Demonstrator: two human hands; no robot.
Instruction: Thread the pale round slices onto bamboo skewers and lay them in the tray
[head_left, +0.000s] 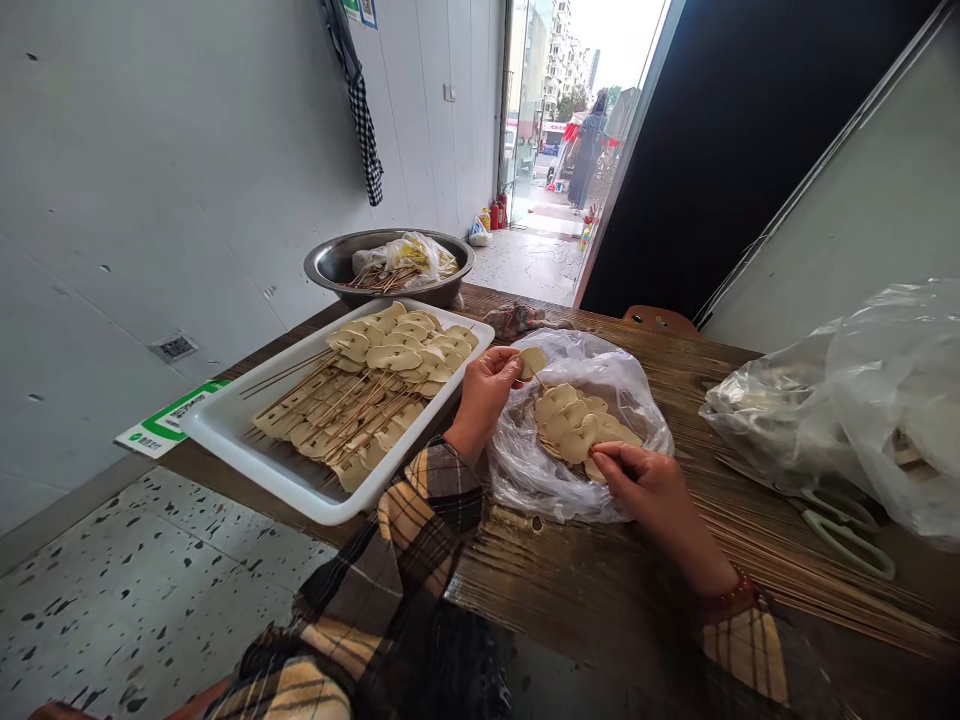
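Note:
My left hand pinches a thin, round, cream-coloured slice above the back left of a plastic bag. A short bit of thin stick shows below that slice. Inside the open bag lies a pile of similar slices. At the pile's front right, my right hand is closed, thumb and finger pinching the edge of a slice. To the left, a white tray holds many slices threaded on thin wooden skewers, laid in overlapping rows.
A metal basin with skewers and plastic bags stands behind the tray. On the right lie green-handled scissors, a bundle of bare sticks and a large clear plastic bag. A crumpled cloth-like thing sits at the wooden table's back.

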